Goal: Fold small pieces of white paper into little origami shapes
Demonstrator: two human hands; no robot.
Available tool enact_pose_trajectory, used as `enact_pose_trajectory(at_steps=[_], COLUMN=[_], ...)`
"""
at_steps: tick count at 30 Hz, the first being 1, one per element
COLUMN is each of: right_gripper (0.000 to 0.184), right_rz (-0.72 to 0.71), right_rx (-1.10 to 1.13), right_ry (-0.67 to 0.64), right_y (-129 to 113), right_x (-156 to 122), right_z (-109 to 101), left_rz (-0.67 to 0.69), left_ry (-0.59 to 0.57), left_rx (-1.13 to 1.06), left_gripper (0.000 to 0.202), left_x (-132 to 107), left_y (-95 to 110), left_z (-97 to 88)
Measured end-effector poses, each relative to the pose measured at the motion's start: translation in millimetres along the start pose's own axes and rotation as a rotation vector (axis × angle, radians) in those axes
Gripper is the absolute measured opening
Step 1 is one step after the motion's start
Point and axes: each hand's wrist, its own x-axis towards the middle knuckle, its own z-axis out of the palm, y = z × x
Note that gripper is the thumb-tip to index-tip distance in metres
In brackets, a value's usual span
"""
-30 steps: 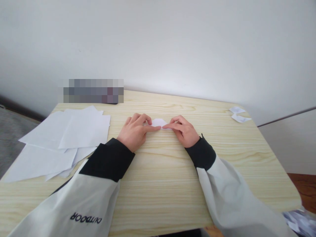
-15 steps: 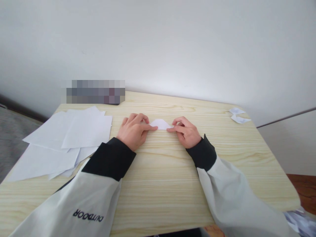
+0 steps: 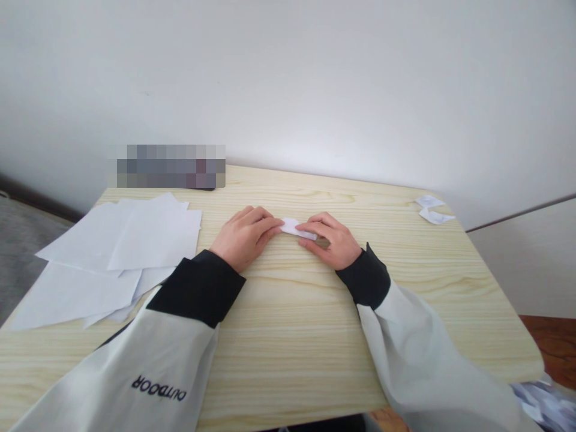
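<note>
A small folded piece of white paper (image 3: 294, 228) lies on the light wooden table (image 3: 288, 336), near its middle. My left hand (image 3: 245, 237) rests on the paper's left end, fingers curled with the tips pressing it. My right hand (image 3: 328, 239) covers the right end, fingers bent and pinching the paper against the table. Only a short strip of paper shows between the two hands. Both arms wear grey sleeves with black cuffs.
A loose pile of white sheets (image 3: 108, 258) spreads over the table's left side. Two small folded paper pieces (image 3: 432, 209) lie at the far right corner. A dark flat object sits at the back edge by the white wall.
The paper's upper flap has gone down, so it now shows as a narrower strip. Both hands have closed in over it, fingers pressing it flat.
</note>
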Motion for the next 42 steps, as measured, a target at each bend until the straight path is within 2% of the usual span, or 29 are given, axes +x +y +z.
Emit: enact_pose_trajectory(at_steps=[6, 11, 16, 25, 29, 33, 38, 42], right_gripper=[0.02, 0.018, 0.016, 0.015, 0.014, 0.019, 0.013, 0.014], right_rz=[-0.067, -0.068, -0.059, 0.042, 0.051, 0.072, 0.02, 0.032], right_rx=[-0.046, -0.159, -0.202, -0.12, 0.011, 0.055, 0.081, 0.1], right_ry=[0.125, 0.174, 0.259, 0.262, 0.245, 0.23, 0.18, 0.17], right_y=[-6, -11, -9, -13, -15, -16, -23, -28], right_x=[3, 5, 5, 5, 5, 4, 6, 7], right_z=[0, -2, -4, -4, -7, -8, -2, 1], left_rz=[0.053, 0.115, 0.01, -0.229, -0.222, -0.193, -0.196, -0.135], left_ry=[0.076, 0.138, 0.21, 0.25, 0.178, 0.073, 0.024, -0.025], left_rx=[0.053, 0.062, 0.006, -0.044, -0.226, -0.382, -0.416, -0.401], left_gripper=[0.028, 0.023, 0.021, 0.031, 0.032, 0.024, 0.02, 0.024], left_x=[1, 2, 2, 2, 4, 5, 5, 5], left_y=[3, 2, 4, 5, 1, 4, 13, 13], left_z=[-0.9, -1.5, -3.5, -8.2, -7.1, -6.7, -5.9, -5.7])
